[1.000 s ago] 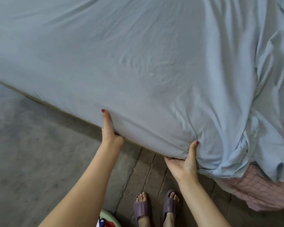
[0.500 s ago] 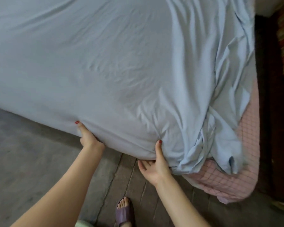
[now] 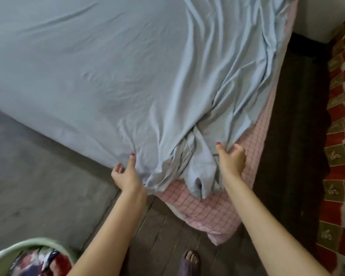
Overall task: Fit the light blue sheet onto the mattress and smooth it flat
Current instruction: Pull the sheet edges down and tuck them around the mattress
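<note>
Both hands, left (image 3: 126,174) and right (image 3: 231,159), pinch the sheet (image 3: 108,80), bunched at the near mattress (image 3: 211,212) corner. Soft, floppy stuff, so I'd grab the hem.

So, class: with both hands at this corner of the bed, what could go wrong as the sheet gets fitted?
1. The light blue sheet is bunched at the corner, with the pink checked mattress still bare; pulled unevenly, it may twist rather than cup the corner.
2. Tugging from the right hand and left hand could deepen the long creases nearby.

Matt, creased cloth sheet (image 3: 108,80); checked fabric mattress (image 3: 211,212); floor (image 3: 38,186) perhaps rough concrete.
</note>
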